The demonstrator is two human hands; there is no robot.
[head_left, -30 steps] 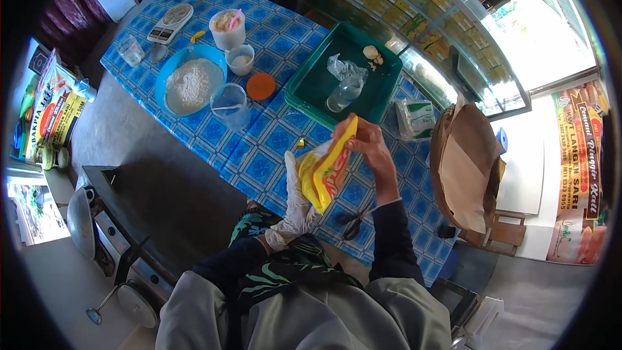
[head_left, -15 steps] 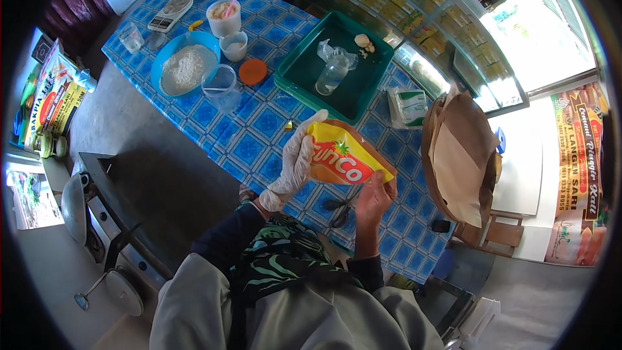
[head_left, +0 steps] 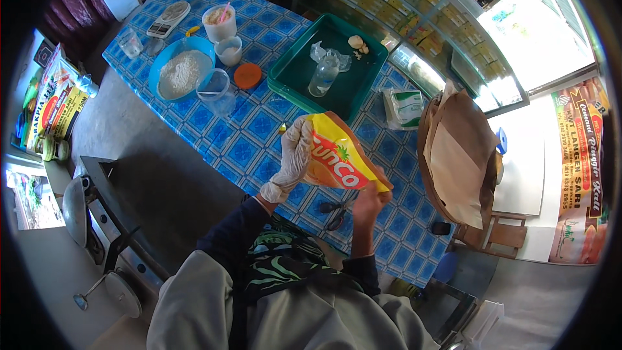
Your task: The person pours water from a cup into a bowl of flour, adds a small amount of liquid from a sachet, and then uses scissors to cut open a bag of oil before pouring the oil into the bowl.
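Over the near side of the table I hold a yellow and orange plastic pouch (head_left: 340,155) between both hands. My left hand (head_left: 291,161), in a whitish glove, is closed round its left side. My bare right hand (head_left: 370,202) pinches the lower right corner, thumb toward me. The pouch is tilted, its right end lower. Just beyond my left hand a small yellow scrap (head_left: 282,128) lies on the tablecloth. Black-handled scissors (head_left: 334,210) rest on the cloth beneath the pouch, between my forearms, partly hidden.
A blue bowl of white powder (head_left: 183,68), a clear measuring jug (head_left: 216,87), an orange lid (head_left: 247,76), tubs and a scale (head_left: 168,19) stand left. Beyond the pouch is a green tray (head_left: 291,87) with a glass bottle (head_left: 324,76). Paper-lined round trays (head_left: 463,155) stand right.
Both hands have moved slightly nearer me and to the left with the pouch. The pouch now slants more steeply down to the right.
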